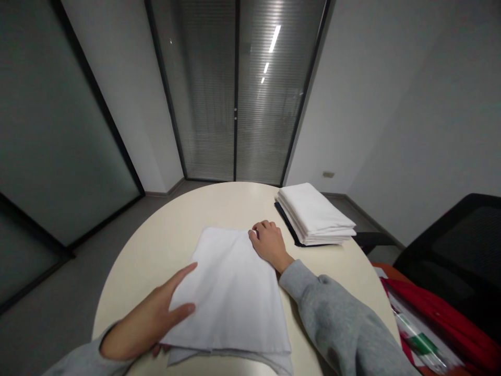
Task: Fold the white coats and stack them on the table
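Observation:
A white folded cloth (230, 292) lies flat on the round beige table (172, 230) in front of me. My left hand (156, 313) rests on the cloth's near left edge, fingers stretched out and the thumb lying on top of the fabric. My right hand (268, 243) sits at the cloth's far right corner with its fingers curled down, pinching the edge of the cloth. Both arms wear grey sleeves.
A stack of folded white cloths (315, 213) sits on a dark sheet at the table's far right. A black chair (462, 250) stands at right, with a red bag (434, 324) of items below it. Glass doors with blinds (235, 104) stand behind.

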`<state>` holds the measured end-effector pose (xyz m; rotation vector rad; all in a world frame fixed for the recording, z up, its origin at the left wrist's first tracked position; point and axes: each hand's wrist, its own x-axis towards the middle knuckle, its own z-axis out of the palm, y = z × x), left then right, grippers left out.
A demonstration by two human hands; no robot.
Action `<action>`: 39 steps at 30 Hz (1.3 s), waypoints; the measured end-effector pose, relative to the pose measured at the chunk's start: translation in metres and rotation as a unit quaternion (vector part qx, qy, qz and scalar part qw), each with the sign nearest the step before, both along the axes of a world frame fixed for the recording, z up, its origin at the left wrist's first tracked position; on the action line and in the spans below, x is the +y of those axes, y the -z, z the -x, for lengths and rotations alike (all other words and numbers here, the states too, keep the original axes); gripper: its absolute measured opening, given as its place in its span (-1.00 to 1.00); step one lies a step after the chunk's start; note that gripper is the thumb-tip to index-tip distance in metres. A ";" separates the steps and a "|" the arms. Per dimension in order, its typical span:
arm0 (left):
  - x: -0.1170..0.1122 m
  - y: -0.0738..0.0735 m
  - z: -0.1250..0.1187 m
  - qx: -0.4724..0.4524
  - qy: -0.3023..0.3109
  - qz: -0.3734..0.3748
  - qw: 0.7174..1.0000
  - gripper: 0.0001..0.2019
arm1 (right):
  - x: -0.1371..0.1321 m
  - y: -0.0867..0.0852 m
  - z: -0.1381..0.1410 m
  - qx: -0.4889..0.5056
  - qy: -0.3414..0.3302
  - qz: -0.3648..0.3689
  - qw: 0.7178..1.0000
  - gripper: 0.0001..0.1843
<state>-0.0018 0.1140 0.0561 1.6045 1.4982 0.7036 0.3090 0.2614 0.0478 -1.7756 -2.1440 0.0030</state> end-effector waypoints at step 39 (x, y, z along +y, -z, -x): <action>0.154 0.020 -0.039 0.300 0.101 -0.195 0.928 -0.30 | -0.029 -0.009 0.003 -0.006 -0.150 0.085 0.985 -0.25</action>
